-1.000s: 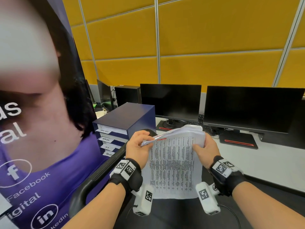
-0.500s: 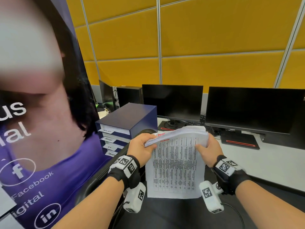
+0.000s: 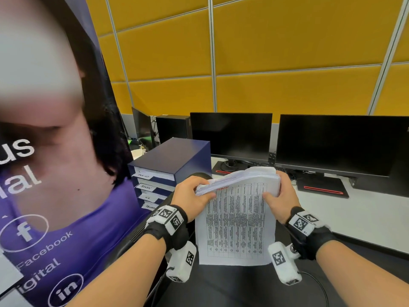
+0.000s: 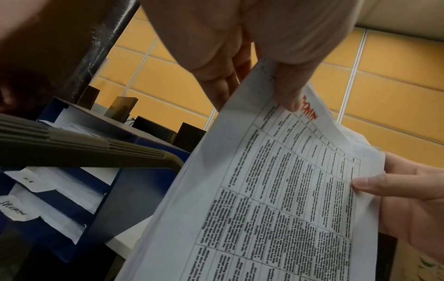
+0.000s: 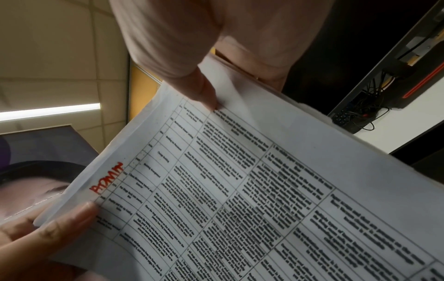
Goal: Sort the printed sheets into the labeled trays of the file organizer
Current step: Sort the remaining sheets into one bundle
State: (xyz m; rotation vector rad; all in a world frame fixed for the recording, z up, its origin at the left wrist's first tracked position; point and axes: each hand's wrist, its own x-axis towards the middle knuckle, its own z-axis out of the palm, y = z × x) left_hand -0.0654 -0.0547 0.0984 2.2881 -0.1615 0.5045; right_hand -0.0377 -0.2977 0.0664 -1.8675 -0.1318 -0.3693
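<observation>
Both hands are up in front of the chest. The left hand [image 3: 192, 197] pinches the pile of papers [image 3: 240, 209] at its top left corner. The right hand [image 3: 281, 199] grasps the top right. The blue file box [image 3: 170, 167] stands just beyond the left grip, on the tabletop [image 3: 376, 216].

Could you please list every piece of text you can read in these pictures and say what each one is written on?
"ADMIN", red handwriting: top sheet of the stack, held by left hand and right hand.
"ADMIN": second tray label of the file organizer.
"H.R": third tray label.
"Facebook", "in": purple banner.
Top and bottom tray labels, the sheet's printed table: too blurred to read.
</observation>
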